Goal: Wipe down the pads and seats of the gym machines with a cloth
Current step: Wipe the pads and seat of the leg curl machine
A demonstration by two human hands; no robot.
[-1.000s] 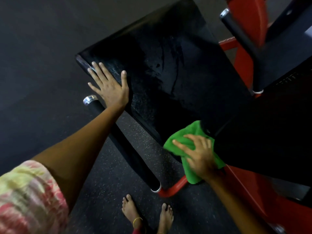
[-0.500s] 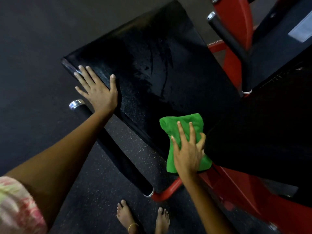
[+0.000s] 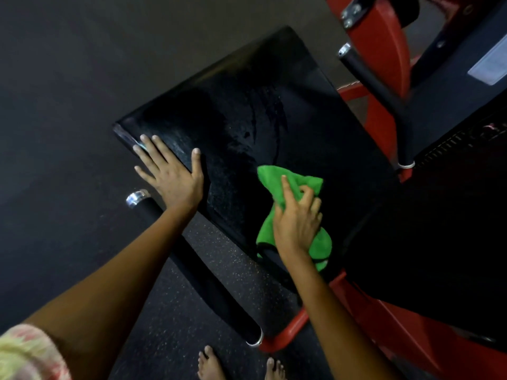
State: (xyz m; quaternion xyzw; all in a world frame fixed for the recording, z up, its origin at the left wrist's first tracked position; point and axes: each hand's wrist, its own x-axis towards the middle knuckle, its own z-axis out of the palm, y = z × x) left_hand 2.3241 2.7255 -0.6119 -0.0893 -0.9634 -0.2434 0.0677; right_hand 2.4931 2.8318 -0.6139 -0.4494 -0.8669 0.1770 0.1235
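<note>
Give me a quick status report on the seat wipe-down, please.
Left hand flat on black seat pad, bracing. Right hand grips green cloth on the pad's near part. Streaks visible farther up; nothing in the way.

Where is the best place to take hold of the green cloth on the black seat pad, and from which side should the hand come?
Grip the bunched middle of the green cloth, coming from above on the near side, as the right hand already does. It lies crumpled on the seat pad, so the raised folds give the fingers something to pinch, while its lower end hangs over the near edge. The left hand rests flat on the pad.
</note>
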